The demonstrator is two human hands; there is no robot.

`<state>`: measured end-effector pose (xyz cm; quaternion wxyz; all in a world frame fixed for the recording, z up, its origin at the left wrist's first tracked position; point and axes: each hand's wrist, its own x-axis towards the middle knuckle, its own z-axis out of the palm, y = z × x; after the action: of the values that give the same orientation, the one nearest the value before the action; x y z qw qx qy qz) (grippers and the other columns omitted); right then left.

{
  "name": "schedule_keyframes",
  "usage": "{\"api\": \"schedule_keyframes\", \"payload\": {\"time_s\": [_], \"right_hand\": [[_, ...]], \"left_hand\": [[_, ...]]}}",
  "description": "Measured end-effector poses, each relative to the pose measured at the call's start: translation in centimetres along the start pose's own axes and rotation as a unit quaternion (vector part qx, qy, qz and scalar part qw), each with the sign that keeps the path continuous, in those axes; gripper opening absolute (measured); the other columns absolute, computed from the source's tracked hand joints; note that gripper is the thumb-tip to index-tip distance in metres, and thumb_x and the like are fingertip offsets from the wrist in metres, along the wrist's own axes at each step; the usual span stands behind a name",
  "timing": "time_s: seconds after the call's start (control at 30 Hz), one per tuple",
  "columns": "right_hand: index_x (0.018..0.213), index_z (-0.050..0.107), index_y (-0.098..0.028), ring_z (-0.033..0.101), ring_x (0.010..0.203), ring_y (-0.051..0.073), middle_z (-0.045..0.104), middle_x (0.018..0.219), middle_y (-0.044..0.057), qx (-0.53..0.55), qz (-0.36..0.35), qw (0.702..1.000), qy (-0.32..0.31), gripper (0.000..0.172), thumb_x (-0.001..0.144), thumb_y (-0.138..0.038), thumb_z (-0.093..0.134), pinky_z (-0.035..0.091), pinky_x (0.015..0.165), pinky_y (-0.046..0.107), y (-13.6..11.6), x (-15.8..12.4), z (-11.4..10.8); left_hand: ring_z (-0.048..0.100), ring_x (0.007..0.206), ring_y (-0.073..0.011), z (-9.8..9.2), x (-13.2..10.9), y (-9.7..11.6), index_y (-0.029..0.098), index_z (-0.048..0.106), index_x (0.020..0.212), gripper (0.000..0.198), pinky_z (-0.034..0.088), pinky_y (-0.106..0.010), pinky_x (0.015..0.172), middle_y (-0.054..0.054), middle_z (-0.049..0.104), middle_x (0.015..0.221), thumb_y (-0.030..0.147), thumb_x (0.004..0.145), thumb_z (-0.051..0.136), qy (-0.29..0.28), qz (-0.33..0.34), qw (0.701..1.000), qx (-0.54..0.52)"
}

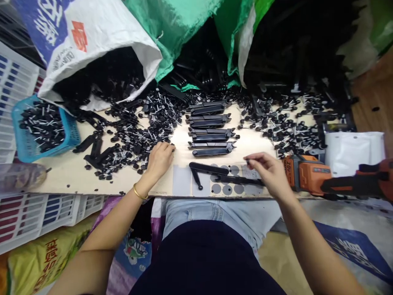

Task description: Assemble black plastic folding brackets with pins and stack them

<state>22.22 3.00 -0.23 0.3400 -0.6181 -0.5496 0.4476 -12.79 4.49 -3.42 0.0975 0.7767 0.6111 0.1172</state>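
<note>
My left hand (161, 159), with a gold bangle at the wrist, is closed at the right edge of a pile of black-headed screws (159, 119). A dark bit shows at its fingertips, too small to name. My right hand (267, 170) pinches a small black-headed screw (248, 162) between thumb and fingers. Between the hands, a black hinged arm (208, 169) lies unfolded on a grey mat (181, 180) marked with dark circles; its right end reaches under my right hand. Beyond it, several folded black arms (211, 134) lie stacked in a column.
At left stands a blue basket (69, 131) full of screws. A white sack (104, 24) and a green sack (184, 20) spill black parts at the back. An orange cordless power tool (313, 174) lies right of my right hand, before a white packet (356, 153).
</note>
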Motion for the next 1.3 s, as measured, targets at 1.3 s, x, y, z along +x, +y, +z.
{"api": "schedule_keyframes", "payload": {"time_s": [1.3], "right_hand": [[0.137,0.043,-0.025,0.058,0.108,0.021,0.062,0.121,0.008,-0.208,-0.298,0.931,-0.023,0.048,0.091,-0.016,0.047,0.048,0.094,0.041,3.0,-4.0,6.0]], "left_hand": [[0.062,0.078,-0.0124,-1.3,-3.0,6.1,0.017,0.062,0.088,0.005,0.055,-0.024,0.070,-0.002,0.063,0.083,0.016,0.085,0.058,0.070,0.036,0.959,-0.271]]}}
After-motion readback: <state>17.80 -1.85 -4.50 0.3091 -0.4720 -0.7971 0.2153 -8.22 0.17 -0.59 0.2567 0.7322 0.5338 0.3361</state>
